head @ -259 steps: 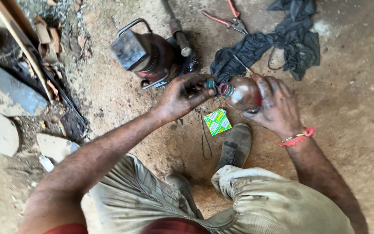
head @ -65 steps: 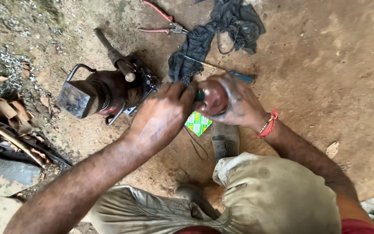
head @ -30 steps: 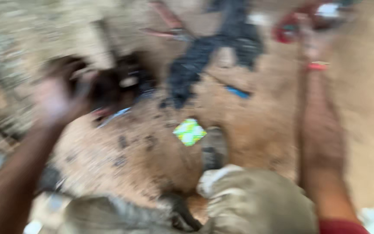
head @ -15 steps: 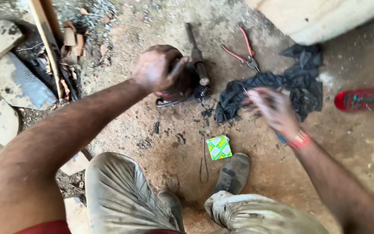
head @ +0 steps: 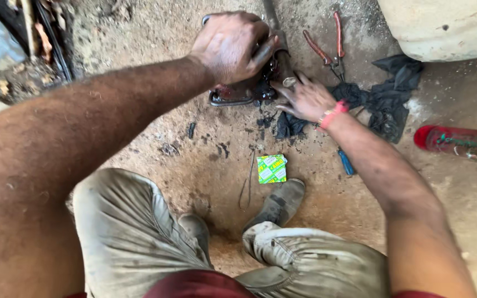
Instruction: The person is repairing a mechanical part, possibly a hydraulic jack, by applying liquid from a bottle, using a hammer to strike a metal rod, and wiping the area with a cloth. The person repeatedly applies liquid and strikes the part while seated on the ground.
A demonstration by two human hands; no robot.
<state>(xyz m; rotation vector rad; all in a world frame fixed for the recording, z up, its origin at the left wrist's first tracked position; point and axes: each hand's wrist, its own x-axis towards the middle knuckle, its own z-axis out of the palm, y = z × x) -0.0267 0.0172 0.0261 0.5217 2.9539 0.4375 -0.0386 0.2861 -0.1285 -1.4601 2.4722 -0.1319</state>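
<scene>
A dark, greasy metal machine part (head: 244, 91) with a wire handle lies on the dirt floor. My left hand (head: 230, 44) rests on top of it, fingers curled over its body in a grip. My right hand (head: 305, 98), with a red band at the wrist, touches the part's right side with spread fingers, next to a black rag (head: 382, 102). Whether the right hand holds anything small is hidden.
Red-handled pliers (head: 327, 47) lie beyond the rag. A small green and yellow packet (head: 271, 168) sits on the dirt by my shoe (head: 277, 201). A red-capped clear bottle (head: 459, 143) lies at right, a blue-handled tool (head: 346, 163) near it. A pale sack (head: 443, 25) fills the top right; rubble lies at top left.
My left hand has settled on top of the machine part. My right hand moved from the rag over to the part's side. The view shifted closer.
</scene>
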